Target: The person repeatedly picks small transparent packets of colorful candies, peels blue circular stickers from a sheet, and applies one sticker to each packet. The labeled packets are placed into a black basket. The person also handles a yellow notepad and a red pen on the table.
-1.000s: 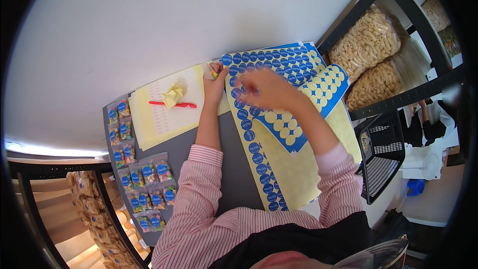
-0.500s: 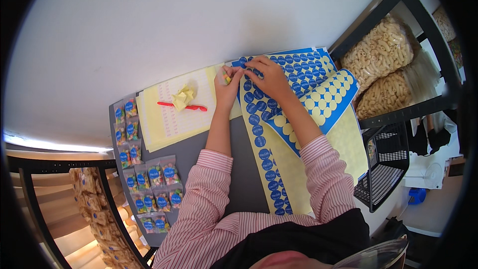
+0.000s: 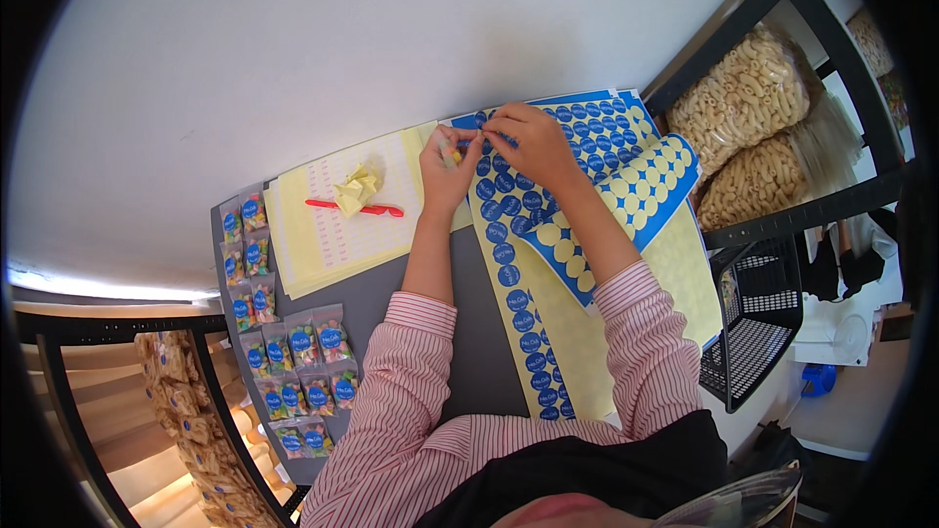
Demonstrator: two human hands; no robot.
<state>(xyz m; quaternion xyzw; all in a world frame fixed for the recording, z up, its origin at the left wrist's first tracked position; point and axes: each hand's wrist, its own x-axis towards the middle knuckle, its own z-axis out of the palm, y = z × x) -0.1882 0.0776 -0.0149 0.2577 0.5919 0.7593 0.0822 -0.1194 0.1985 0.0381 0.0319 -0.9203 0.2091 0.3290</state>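
Note:
My left hand is closed round a small clear packet, partly hidden by the fingers, with a little colour showing through. My right hand is bent into a pinch, its fingertips meeting those of my left. Whatever lies between those fingertips is too small to make out. Both hands hover over the upper left corner of sheets of round blue stickers. The top sticker sheet is curled back under my right forearm, showing pale yellow circles. A long strip of blue stickers runs down toward me.
Left on the grey table lie several small labelled packets of colourful pieces in rows. A red pen and crumpled yellow paper rest on yellowish sheets. At right stand a black basket and a rack with bagged ring-shaped snacks.
My right fingers have drawn in and down against my left fingertips. The packet in my left hand has tilted slightly. The other things on the table lie as before.

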